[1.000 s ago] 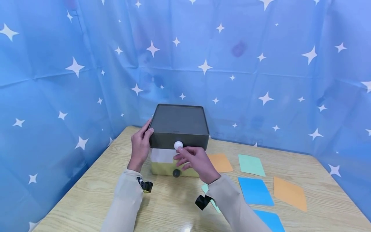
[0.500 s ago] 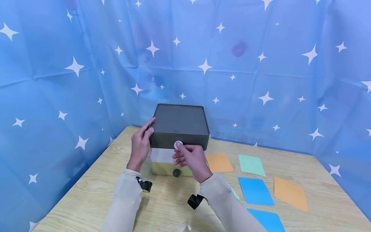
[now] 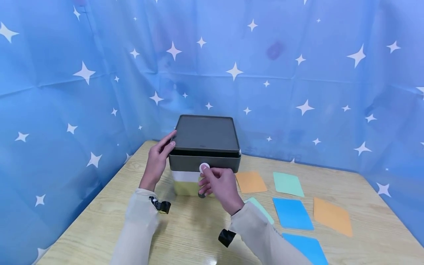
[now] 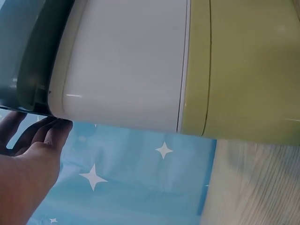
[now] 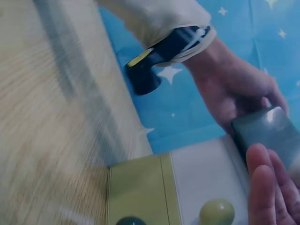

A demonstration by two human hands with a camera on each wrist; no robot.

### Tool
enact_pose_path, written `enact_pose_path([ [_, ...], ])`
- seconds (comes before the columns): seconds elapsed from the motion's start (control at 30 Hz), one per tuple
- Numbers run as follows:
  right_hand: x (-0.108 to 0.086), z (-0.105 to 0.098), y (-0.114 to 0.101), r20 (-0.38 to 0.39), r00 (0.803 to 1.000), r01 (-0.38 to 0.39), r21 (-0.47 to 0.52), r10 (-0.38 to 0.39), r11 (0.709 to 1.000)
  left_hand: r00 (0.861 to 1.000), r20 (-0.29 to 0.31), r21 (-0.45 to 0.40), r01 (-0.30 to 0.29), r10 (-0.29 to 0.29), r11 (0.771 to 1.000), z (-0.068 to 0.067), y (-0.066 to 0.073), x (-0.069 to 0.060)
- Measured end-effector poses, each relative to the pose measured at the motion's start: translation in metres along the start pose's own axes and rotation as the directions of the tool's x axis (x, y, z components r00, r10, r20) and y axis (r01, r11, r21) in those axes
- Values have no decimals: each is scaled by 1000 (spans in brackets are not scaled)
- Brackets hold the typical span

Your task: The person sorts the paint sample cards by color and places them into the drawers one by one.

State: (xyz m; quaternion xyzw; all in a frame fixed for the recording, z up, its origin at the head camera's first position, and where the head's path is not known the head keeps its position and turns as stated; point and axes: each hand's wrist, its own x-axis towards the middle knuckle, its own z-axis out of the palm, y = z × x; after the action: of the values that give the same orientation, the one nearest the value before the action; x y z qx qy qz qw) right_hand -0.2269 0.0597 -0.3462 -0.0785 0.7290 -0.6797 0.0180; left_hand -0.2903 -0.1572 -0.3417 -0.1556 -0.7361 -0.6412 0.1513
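We see one small chest (image 3: 205, 132) with three drawers stacked in it, standing on one wooden table (image 3: 185, 235) with its front at six o'clock. Of the three, the dark top drawer (image 3: 185, 162) stands slightly out, a black gap showing above its front; below it come the white middle drawer (image 4: 126, 65) and the yellow bottom drawer (image 4: 253, 70). We count three knobs, one to a drawer: a white knob (image 3: 205, 164) on top, a yellow knob (image 5: 217, 212) in the middle, a dark knob (image 3: 201, 195) at the bottom.

Both hands touch the chest. The left hand (image 3: 157, 160), at nine o'clock, rests extended fingers against its upper side. The right hand (image 3: 223, 186), at five o'clock, pinches the white knob.

From three to five o'clock of the chest we count six paper squares: two orange squares (image 3: 251, 182) (image 3: 332, 216), two green squares (image 3: 288, 184) (image 3: 260, 209) and two blue squares (image 3: 293, 214) (image 3: 306, 246).

Two black straps (image 3: 161, 206) (image 3: 226, 238), one per wrist, show by two pale sleeves (image 3: 135, 224). At twelve o'clock hangs a blue curtain (image 3: 212, 33) with white stars.
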Motion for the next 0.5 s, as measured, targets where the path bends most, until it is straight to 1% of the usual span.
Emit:
enact_pose_path([
  [0.1,-4,0,0,16,1000,11,-13,-10,1000,1000,10,6,0,0,1000,-2,2,0],
  [0.23,-10,0,-1,19,1000,25,-20,-25,999,1000,19,11,2,-2,1000,-3,2,0],
  [0.37,-15,0,-2,26,999,33,-31,-32,999,1000,16,21,5,-5,1000,-3,0,1],
  [0.5,-21,1,-3,25,999,37,-45,-36,998,1000,15,21,-5,4,1000,-4,-1,1],
])
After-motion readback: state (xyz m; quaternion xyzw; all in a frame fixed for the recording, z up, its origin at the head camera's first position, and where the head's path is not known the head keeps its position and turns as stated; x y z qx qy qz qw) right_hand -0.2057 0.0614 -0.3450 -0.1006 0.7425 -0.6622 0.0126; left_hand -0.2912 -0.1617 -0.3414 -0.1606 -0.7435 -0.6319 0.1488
